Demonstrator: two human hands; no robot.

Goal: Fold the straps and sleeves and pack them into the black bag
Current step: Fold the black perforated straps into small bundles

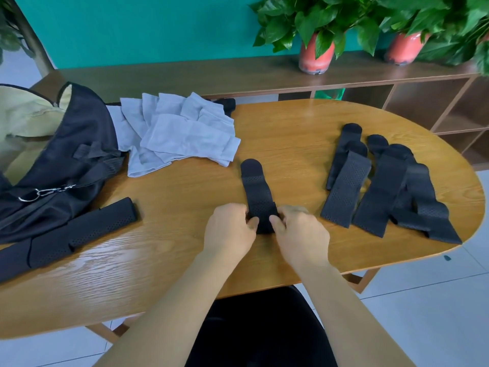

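Bag, black, open, beige inside; hands pinch strap outside it.

Bare forearms reaching forward and converging, left hand and right hand close together, backs up, fingers curled, thumbs pointing inward toward each other, both pinching the near end of a black strap, one at each side

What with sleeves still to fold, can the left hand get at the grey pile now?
Probably yes: only bare table lies between the left hand and the grey sleeves, though it grips a strap.
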